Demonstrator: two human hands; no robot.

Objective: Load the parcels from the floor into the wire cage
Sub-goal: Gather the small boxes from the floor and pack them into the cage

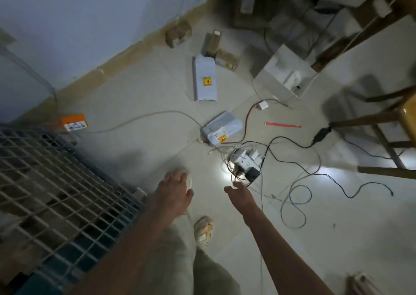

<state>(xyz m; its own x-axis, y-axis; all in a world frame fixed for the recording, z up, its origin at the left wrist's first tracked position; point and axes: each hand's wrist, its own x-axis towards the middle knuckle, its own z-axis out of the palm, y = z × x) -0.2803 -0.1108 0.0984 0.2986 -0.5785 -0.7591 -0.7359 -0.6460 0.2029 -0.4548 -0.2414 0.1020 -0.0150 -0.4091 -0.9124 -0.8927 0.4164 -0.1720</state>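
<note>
The wire cage (56, 193) fills the lower left; cardboard boxes show through its mesh. On the tiled floor lie a grey bagged parcel (221, 127) with a yellow sticker and, farther off, a long white parcel (205, 78). Small brown boxes (226, 59) and a taller brown carton (211, 41) sit beyond it, with another brown box (177, 33) by the wall. An orange box (74, 121) lies by the cage's far corner. My left hand (176, 185) and my right hand (238, 193) reach forward above the floor, fingers relaxed, holding nothing.
A power strip (245, 161) with tangled cables lies just ahead of my right hand. A white open box (283, 74) stands at the upper right. Wooden furniture legs (382, 141) stand at the right. A red strip (282, 125) lies on the floor. My shoe (203, 229) shows below.
</note>
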